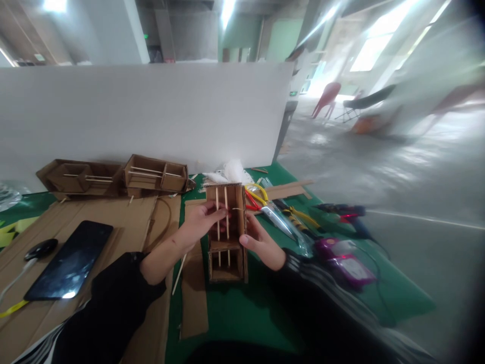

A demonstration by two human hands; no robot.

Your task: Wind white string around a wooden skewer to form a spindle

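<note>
A narrow cardboard box (pixel 227 244) with two compartments stands in front of me, its open side facing me. Two thin wooden sticks (pixel 228 217) run lengthwise through it. My left hand (pixel 200 222) reaches in from the left, thumb and fingers closed around the left stick in the upper compartment. Against the box's right wall, my right hand (pixel 261 242) holds the box, thumb on the front edge and fingers partly hidden behind it.
Two similar cardboard boxes (pixel 155 174) lie at the back left. A tablet (pixel 70 260) and a mouse (pixel 41 249) rest on cardboard at left. Scissors (pixel 275 217), pliers (pixel 303 217), a glue gun (pixel 350 212) and a purple device (pixel 346 263) lie at right.
</note>
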